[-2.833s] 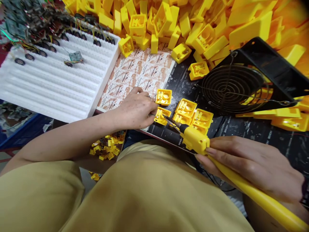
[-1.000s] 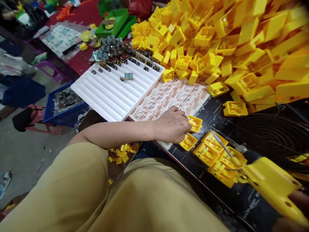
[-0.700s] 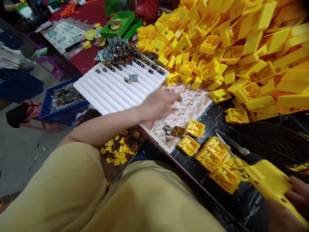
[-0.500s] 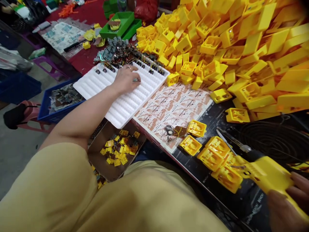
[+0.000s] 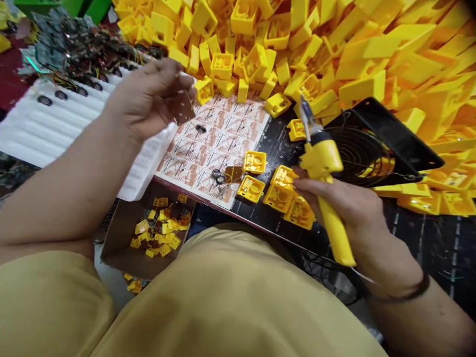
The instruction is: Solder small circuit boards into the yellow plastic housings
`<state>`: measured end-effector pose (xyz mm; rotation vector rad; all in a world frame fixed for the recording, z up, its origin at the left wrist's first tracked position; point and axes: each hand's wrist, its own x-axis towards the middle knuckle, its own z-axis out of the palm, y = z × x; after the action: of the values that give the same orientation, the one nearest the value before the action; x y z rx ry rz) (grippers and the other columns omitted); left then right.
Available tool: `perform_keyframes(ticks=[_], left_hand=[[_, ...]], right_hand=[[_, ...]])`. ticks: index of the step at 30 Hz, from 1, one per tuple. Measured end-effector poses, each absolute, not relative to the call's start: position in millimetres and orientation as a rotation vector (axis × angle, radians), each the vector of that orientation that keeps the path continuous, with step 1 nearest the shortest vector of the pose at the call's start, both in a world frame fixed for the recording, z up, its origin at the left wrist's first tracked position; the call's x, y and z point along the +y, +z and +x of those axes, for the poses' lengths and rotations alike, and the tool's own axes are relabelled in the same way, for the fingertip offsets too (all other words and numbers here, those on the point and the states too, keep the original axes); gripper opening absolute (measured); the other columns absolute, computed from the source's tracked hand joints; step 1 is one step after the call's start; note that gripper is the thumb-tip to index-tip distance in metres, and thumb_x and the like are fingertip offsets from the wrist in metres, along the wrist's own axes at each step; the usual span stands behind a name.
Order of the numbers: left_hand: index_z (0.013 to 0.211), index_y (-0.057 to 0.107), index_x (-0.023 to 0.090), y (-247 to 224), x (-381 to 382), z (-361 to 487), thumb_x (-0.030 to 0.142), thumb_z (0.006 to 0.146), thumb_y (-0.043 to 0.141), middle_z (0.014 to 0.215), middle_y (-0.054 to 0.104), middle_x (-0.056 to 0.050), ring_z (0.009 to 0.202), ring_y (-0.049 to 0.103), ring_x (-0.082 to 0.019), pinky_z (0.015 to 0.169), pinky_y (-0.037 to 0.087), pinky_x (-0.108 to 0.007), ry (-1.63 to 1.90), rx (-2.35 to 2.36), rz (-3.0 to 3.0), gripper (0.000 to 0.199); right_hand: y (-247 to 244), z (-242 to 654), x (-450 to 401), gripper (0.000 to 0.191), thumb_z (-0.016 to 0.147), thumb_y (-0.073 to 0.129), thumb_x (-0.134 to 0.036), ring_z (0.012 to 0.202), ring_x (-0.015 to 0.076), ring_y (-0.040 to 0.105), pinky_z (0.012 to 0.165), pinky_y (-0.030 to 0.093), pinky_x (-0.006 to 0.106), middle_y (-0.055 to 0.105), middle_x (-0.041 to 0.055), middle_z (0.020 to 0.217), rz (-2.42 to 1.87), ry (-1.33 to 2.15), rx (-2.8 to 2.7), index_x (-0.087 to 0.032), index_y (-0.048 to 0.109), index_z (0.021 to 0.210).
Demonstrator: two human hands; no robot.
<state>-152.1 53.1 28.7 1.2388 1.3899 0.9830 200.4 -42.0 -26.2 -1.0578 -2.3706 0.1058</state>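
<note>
My left hand pinches a small brown circuit board above the right edge of a white foam tray. A small dark round part shows just below the board; whether it hangs by wires I cannot tell. In my right hand is a yellow soldering gun, its metal tip pointing up and away. Several open yellow plastic housings sit on the bench left of the gun. Beside them lies another brown board with wires and round black parts.
A large heap of yellow housings covers the back and right. Circuit boards with wires pile up behind the tray. A black frame and coil stand is at right. Below the bench edge stands a cardboard box holding small yellow pieces.
My left hand has lifted off the foam tray and moved right with a circuit board. My right hand has raised the soldering gun, tip now upward. The view has turned right.
</note>
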Motion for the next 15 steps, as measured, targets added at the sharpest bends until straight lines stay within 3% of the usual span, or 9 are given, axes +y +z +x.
perform_keyframes(ticks=[3,5,7,10,15], left_hand=[[0.107,0.059,0.015,17,52,-111,0.030,0.095,0.055,0.103,0.071,-0.005,0.081,0.063,-0.010,0.069,0.054,-0.029,0.754,1.318,1.382,0.020],[0.102,0.062,0.014,11,49,-88,0.026,0.089,0.060,0.080,0.070,-0.003,0.061,0.061,-0.009,0.058,0.049,-0.028,0.552,1.233,1.578,0.017],[0.096,0.065,0.016,9,43,-68,0.023,0.084,0.063,0.064,0.066,0.001,0.054,0.061,-0.011,0.055,0.047,-0.028,0.388,1.148,1.810,0.014],[0.080,0.067,0.017,9,36,-50,0.020,0.080,0.064,0.061,0.066,0.003,0.060,0.064,-0.012,0.061,0.046,-0.026,0.258,1.068,2.194,0.005],[0.079,0.070,0.019,9,28,-55,0.020,0.080,0.058,0.066,0.068,0.004,0.059,0.060,-0.009,0.061,0.041,-0.022,0.114,1.120,2.464,0.011]], right_hand=[[-43,199,-21,0.018,0.093,0.059,-0.025,0.089,0.0190,0.070,0.088,0.057,0.035,0.071,0.0037,0.094,-0.997,0.076,-2.458,-0.023,0.062,0.112],[-50,197,-16,0.020,0.094,0.057,-0.023,0.092,0.0213,0.069,0.087,0.058,0.039,0.070,0.0062,0.095,-0.982,0.084,-2.506,-0.020,0.061,0.114],[-50,196,-19,0.022,0.094,0.057,-0.021,0.093,0.0200,0.069,0.084,0.058,0.036,0.070,0.0059,0.096,-0.947,0.104,-2.526,-0.020,0.059,0.116],[-38,199,-33,0.024,0.089,0.065,-0.019,0.088,0.0166,0.069,0.083,0.058,0.030,0.072,0.0039,0.096,-0.915,0.045,-2.394,-0.019,0.060,0.112],[-12,210,-57,0.011,0.084,0.073,-0.018,0.051,0.0066,0.058,0.057,0.050,0.017,0.062,-0.0074,0.061,-0.951,-0.056,-2.244,-0.021,0.064,0.091]])
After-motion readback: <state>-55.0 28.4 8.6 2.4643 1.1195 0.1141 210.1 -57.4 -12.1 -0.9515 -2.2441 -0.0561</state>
